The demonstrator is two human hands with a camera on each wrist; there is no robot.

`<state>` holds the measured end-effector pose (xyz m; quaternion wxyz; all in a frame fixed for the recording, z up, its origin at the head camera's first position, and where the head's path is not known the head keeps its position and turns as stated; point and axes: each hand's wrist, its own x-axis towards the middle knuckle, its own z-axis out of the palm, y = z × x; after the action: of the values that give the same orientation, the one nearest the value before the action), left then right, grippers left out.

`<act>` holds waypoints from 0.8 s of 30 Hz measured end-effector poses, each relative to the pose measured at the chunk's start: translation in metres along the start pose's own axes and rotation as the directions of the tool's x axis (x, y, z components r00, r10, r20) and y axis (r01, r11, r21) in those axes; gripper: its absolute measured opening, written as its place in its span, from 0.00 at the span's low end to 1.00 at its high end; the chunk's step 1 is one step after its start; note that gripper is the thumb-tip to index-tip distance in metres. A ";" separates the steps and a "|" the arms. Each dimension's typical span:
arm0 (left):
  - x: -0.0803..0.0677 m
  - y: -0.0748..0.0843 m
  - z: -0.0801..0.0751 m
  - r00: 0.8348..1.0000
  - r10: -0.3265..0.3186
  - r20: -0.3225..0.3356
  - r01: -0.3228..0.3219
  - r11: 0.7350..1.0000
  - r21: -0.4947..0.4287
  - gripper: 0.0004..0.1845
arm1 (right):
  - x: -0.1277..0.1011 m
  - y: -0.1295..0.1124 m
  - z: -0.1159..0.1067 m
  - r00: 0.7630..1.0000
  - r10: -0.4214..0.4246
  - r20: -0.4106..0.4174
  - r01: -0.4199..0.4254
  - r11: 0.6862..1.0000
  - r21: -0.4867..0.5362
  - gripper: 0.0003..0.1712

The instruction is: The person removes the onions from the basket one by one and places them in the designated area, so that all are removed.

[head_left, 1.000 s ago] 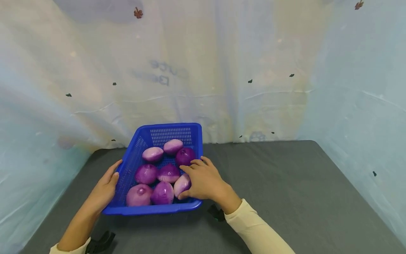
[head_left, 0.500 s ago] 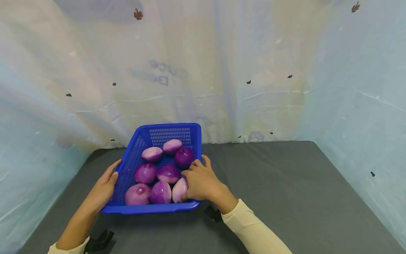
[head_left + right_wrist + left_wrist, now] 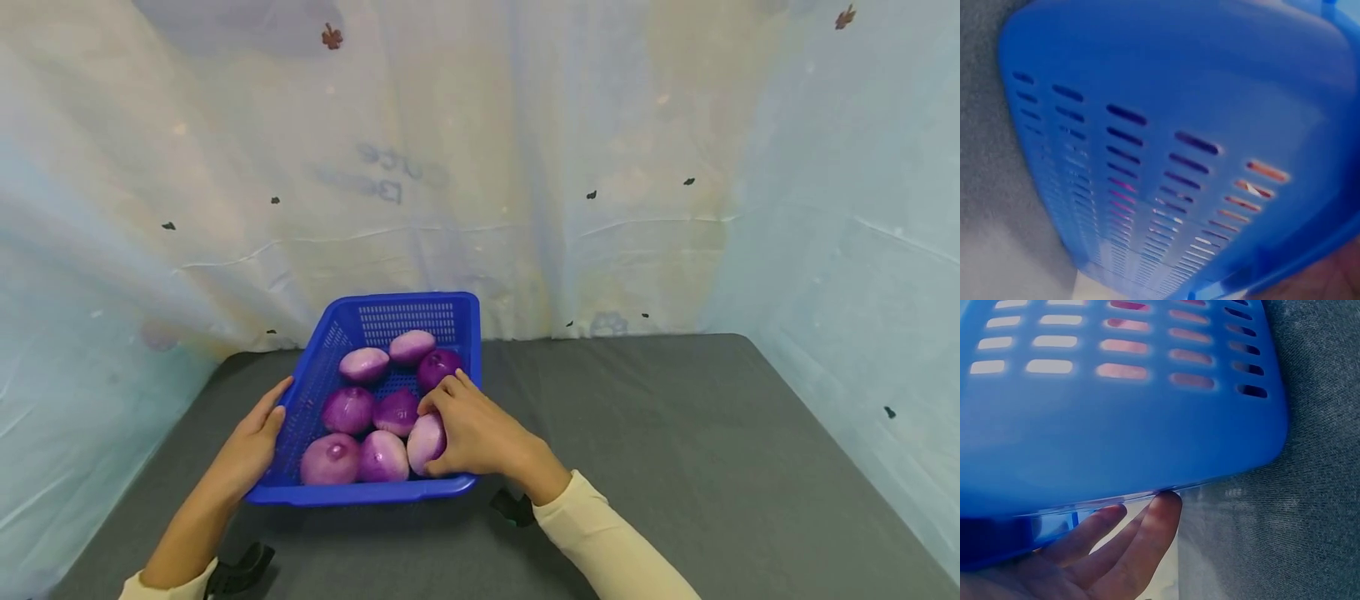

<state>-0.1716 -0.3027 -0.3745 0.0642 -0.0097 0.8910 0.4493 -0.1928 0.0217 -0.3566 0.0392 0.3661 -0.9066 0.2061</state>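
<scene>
Several red onions (image 3: 330, 459) lie in a blue plastic basket (image 3: 341, 495) with slotted walls, in the head view. My right hand (image 3: 480, 429) reaches over the right rim and grips the onion at the front right (image 3: 426, 443), thumb toward the front and fingers behind. Just left of that onion sits another onion (image 3: 383, 457), its pale side showing. My left hand (image 3: 247, 450) holds the basket's left rim; the left wrist view shows its fingers (image 3: 1154, 531) against the rim. Only the basket's outer wall (image 3: 1166, 62) and a blurred bit of hand show in the right wrist view.
The basket stands on a dark grey cloth-covered table (image 3: 645, 433). Behind the table hangs a pale printed sheet (image 3: 480, 167), which also runs along both sides. Dark straps (image 3: 513, 505) sit at both wrists.
My right fingers have closed further round the front right onion, which has shifted slightly. The onion beside it has turned, bringing its pale side into view. My left hand stays on the rim.
</scene>
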 end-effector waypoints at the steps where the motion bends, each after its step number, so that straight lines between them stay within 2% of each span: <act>1: 0.000 0.000 0.000 1.000 0.000 0.002 0.000 1.000 -0.001 0.30 | 0.000 0.001 0.001 1.000 -0.009 0.001 0.009 1.000 0.025 0.33; 6: 0.000 0.000 -0.001 1.000 0.007 0.005 -0.007 1.000 0.002 0.31 | 0.001 0.003 0.004 1.000 -0.011 -0.024 0.013 0.994 0.105 0.35; 11: -0.001 -0.001 0.000 1.000 0.014 -0.002 -0.014 1.000 -0.002 0.30 | 0.002 0.006 0.001 0.994 -0.009 -0.105 0.029 0.980 0.196 0.37; 13: -0.001 -0.002 0.000 1.000 0.016 -0.001 -0.016 1.000 -0.007 0.30 | 0.001 0.009 -0.003 0.986 -0.002 -0.167 0.049 0.958 0.281 0.35; 16: 0.000 -0.003 0.000 1.000 0.020 0.000 -0.020 1.000 -0.005 0.30 | -0.001 0.013 -0.008 0.971 -0.002 -0.237 0.102 0.907 0.408 0.31; 18: 0.000 -0.003 -0.001 1.000 0.020 0.001 -0.020 1.000 0.004 0.30 | -0.001 0.014 -0.011 0.976 -0.029 -0.214 0.115 0.909 0.400 0.27; 19: 0.000 -0.002 -0.002 1.000 0.019 0.000 -0.019 1.000 0.008 0.30 | -0.001 0.014 -0.010 0.984 -0.047 -0.174 0.110 0.923 0.369 0.26; 21: 0.001 -0.002 -0.002 1.000 0.020 -0.001 -0.020 1.000 0.012 0.30 | -0.001 0.012 -0.008 0.993 -0.093 -0.072 0.107 0.967 0.230 0.25; 24: 0.001 0.000 -0.001 1.000 0.015 -0.006 -0.015 1.000 0.016 0.30 | 0.000 0.007 -0.002 0.993 -0.090 0.075 0.086 0.995 0.055 0.27</act>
<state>-0.1723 -0.3036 -0.3734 0.0582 -0.0037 0.8949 0.4425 -0.1980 0.0270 -0.3568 0.0034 0.4142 -0.8848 0.2133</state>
